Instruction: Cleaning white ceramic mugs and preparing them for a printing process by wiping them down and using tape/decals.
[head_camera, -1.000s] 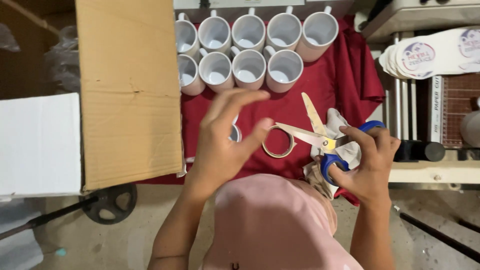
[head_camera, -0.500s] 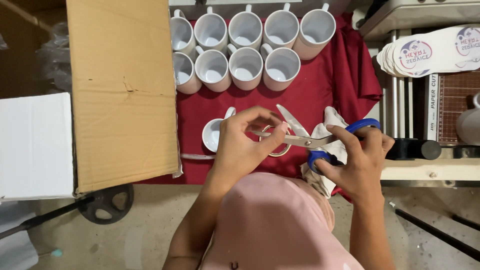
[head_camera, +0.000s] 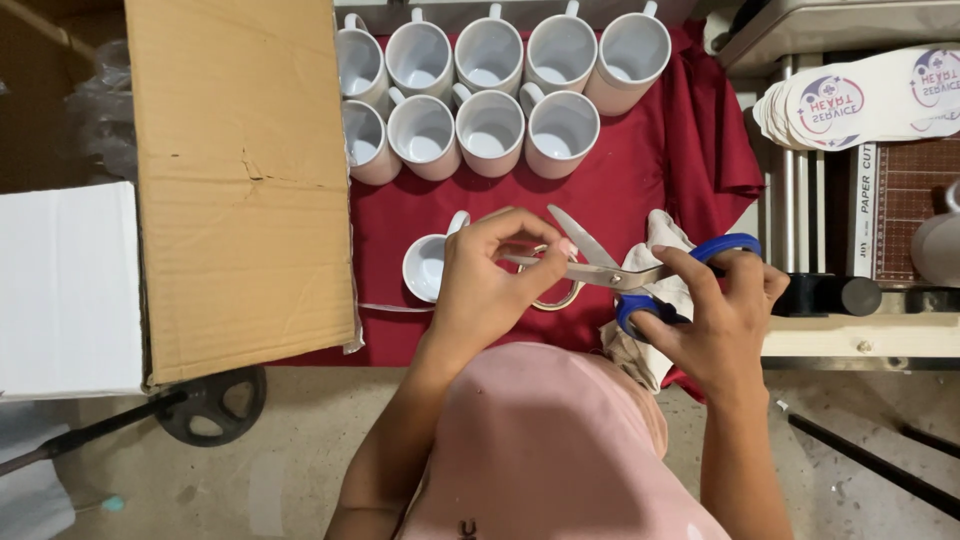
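My right hand (head_camera: 722, 312) grips blue-handled scissors (head_camera: 640, 274) with the blades apart, pointing left over the red cloth (head_camera: 650, 190). My left hand (head_camera: 495, 285) pinches something thin right at the blades; I cannot make out what it is. A tape roll (head_camera: 560, 297) lies under my left fingers. One white mug (head_camera: 428, 266) stands just left of my left hand. A crumpled white rag (head_camera: 650, 300) sits beneath my right hand.
Several white mugs (head_camera: 490, 90) stand in two rows at the back of the cloth. A brown cardboard flap (head_camera: 235, 180) and a white box (head_camera: 65, 285) lie left. A paper cutter (head_camera: 900, 200) with round printed stickers (head_camera: 850, 100) is right.
My left hand has dropped from spread fingers to a pinch at the scissor blades. The scissors have swung from pointing up-left to nearly level. The single mug has come into view.
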